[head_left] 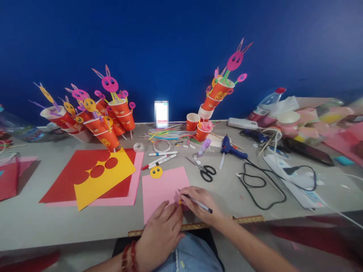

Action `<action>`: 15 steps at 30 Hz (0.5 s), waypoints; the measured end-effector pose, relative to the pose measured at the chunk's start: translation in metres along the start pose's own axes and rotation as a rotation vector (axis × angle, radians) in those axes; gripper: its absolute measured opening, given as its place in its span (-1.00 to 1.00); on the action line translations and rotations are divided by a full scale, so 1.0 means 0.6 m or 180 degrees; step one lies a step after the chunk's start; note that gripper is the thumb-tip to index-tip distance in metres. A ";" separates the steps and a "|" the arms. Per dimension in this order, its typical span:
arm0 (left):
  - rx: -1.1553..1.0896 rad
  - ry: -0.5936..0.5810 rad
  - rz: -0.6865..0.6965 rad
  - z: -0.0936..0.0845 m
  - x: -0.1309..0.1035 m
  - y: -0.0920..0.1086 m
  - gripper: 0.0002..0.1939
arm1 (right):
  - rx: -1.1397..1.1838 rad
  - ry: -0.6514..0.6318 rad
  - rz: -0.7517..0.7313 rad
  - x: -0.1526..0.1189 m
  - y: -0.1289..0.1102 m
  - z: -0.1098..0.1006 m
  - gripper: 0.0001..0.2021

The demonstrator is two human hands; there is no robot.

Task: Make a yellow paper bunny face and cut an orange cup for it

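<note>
A sheet of pink paper (161,189) lies at the table's front edge. My right hand (200,204) grips a dark pen (200,204) over the sheet's right side. My left hand (163,234), with red bracelets at the wrist, lies flat at the sheet's lower part, its fingertips near the pen tip. A small yellow piece shows between the hands, partly hidden. On the sheet's top edge sits a yellow round face (156,172) with two eyes. Just beyond are white markers (162,160). Black-handled scissors (208,173) lie open to the right.
Yellow paper with round holes (113,181) overlaps red sheets (68,166) on the left. Red cups with paper rabbits (103,138) stand behind. To the right are a blue glue gun (232,149), its cord, a power strip (295,189) and a bottle (266,104).
</note>
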State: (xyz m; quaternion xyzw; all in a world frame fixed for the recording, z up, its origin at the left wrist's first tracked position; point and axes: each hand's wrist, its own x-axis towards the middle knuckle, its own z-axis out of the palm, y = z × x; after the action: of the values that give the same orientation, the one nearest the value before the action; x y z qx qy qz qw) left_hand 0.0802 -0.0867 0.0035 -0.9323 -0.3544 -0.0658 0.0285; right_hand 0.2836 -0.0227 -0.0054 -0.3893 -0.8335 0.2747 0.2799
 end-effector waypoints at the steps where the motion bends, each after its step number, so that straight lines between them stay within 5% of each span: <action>1: 0.0023 -0.0012 -0.0038 0.001 0.001 0.004 -0.53 | 0.0013 0.0001 0.0008 -0.001 0.000 0.000 -0.77; 9: 0.0006 -0.0168 -0.0225 -0.004 0.008 0.027 -0.51 | 0.0331 0.0088 0.0098 0.005 -0.010 -0.007 -0.79; 15: -0.0018 -0.0194 -0.0197 -0.012 0.011 0.023 -0.45 | 0.1597 -0.0014 0.0744 0.013 -0.009 -0.010 -0.91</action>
State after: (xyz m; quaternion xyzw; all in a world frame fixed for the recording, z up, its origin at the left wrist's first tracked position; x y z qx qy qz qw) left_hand 0.0936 -0.0933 0.0116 -0.9225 -0.3837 -0.0393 0.0130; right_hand 0.2811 -0.0177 0.0044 -0.4007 -0.6895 0.5038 0.3321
